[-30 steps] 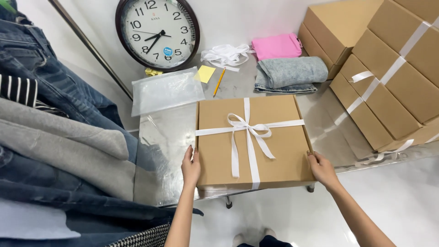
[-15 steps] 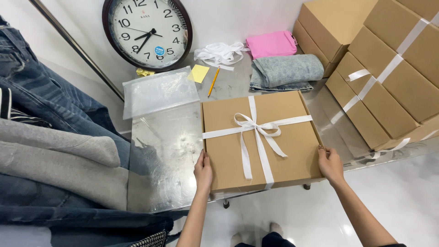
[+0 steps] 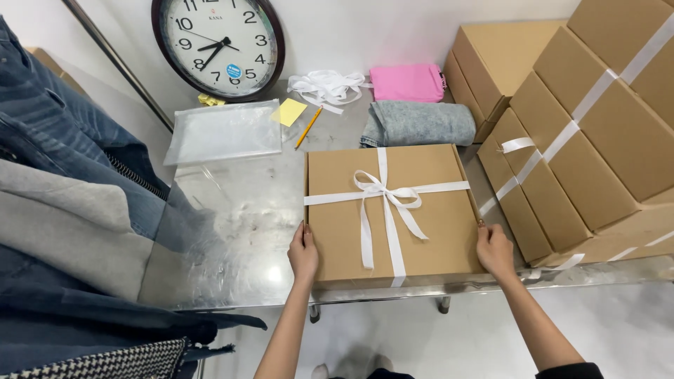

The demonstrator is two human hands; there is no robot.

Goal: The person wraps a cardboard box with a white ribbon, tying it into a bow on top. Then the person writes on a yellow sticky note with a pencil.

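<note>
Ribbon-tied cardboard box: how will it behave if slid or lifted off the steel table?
The ribbon-tied cardboard box looks flat and stiff, so it should keep its shape. It probably slides easily on the shiny steel table. With left hand and right hand at opposite sides, tipping seems unlikely; the white ribbon may snag fingers.
</note>
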